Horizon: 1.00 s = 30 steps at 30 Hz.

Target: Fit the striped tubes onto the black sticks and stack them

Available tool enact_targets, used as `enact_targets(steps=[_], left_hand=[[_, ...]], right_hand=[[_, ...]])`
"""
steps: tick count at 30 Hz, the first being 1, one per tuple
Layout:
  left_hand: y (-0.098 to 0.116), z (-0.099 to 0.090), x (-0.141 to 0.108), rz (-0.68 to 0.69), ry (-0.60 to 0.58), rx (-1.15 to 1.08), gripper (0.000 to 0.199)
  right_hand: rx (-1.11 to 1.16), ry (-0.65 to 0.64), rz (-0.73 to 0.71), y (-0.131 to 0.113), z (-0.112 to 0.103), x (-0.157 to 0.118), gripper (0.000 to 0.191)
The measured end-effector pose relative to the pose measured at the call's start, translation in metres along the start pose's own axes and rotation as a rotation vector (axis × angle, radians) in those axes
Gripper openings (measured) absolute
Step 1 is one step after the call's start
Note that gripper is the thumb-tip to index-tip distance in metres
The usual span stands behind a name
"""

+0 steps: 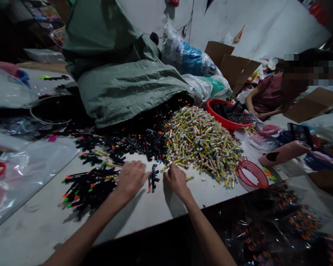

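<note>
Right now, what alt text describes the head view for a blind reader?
The left hand and right hand work at a white table among black plastic pieces with colored tips, beside a heap of small multicolored tubes; a green sack lies behind.

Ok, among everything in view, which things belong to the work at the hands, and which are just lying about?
At the work:
- left hand and right hand
- black plastic piece between them
- heap of black plastic sticks with coloured tips
- mound of small multicoloured tubes

Lying about:
- grey-green woven sack
- brown cardboard box
- clear plastic sheet
</note>
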<state>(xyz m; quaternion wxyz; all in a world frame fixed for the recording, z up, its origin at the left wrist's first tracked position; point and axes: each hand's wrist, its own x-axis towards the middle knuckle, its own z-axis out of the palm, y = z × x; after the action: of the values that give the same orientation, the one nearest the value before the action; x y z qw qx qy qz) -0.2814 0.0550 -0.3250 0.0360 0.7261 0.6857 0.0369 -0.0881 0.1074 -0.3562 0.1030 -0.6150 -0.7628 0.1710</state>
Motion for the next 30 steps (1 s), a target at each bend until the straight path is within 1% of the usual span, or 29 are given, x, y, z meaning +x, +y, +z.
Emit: enact_targets(steps=[1, 2, 3, 4, 6, 8, 9, 11, 13, 15, 17, 19, 23, 27, 30], left_hand=[[0.016, 0.006, 0.012, -0.023, -0.044, -0.055, 0.034], [0.030, 0.012, 0.022, -0.045, -0.052, -0.072, 0.035], [0.040, 0.018, 0.030, -0.061, -0.066, -0.094, 0.035], [0.046, 0.024, 0.036, -0.072, -0.073, -0.113, 0.034], [0.048, 0.032, 0.039, -0.083, -0.074, -0.145, 0.032], [0.043, 0.034, 0.035, -0.083, -0.057, -0.183, 0.033], [0.040, 0.033, 0.031, -0.082, -0.041, -0.204, 0.033], [0.035, 0.029, 0.025, -0.068, -0.007, -0.254, 0.030], [0.035, 0.024, 0.019, -0.022, 0.006, -0.313, 0.026], [0.036, 0.020, 0.014, 0.050, -0.009, -0.432, 0.023], [0.037, 0.019, 0.009, 0.120, -0.027, -0.562, 0.023], [0.038, 0.018, 0.004, 0.174, -0.031, -0.620, 0.023], [0.039, 0.015, -0.003, 0.236, -0.047, -0.561, 0.020], [0.040, 0.011, -0.006, 0.274, -0.065, -0.467, 0.020], [0.040, 0.010, -0.007, 0.301, -0.079, -0.383, 0.020]], right_hand=[[0.018, 0.018, 0.003, 0.000, 0.004, 0.001, 0.026], [0.083, 0.034, 0.001, 0.001, 0.007, 0.002, 0.026], [0.198, 0.038, -0.002, 0.004, 0.010, 0.002, 0.026], [0.359, 0.023, -0.004, 0.007, 0.011, 0.002, 0.026], [0.753, -0.060, 0.002, 0.015, 0.011, 0.001, 0.027], [1.088, -0.146, 0.024, 0.020, 0.009, -0.003, 0.029], [1.196, -0.177, 0.034, 0.020, 0.007, -0.006, 0.029], [1.321, -0.230, 0.045, 0.017, 0.002, -0.012, 0.029], [1.397, -0.263, 0.039, 0.012, -0.002, -0.017, 0.028], [1.455, -0.267, 0.027, 0.007, -0.005, -0.020, 0.027], [1.477, -0.254, 0.028, 0.005, -0.009, -0.023, 0.025], [1.458, -0.258, 0.038, 0.005, -0.013, -0.024, 0.025], [1.367, -0.233, 0.025, 0.007, -0.019, -0.028, 0.026], [1.358, -0.282, 0.065, 0.007, -0.021, -0.032, 0.028], [1.296, -0.252, -0.018, 0.007, -0.022, -0.032, 0.021]])
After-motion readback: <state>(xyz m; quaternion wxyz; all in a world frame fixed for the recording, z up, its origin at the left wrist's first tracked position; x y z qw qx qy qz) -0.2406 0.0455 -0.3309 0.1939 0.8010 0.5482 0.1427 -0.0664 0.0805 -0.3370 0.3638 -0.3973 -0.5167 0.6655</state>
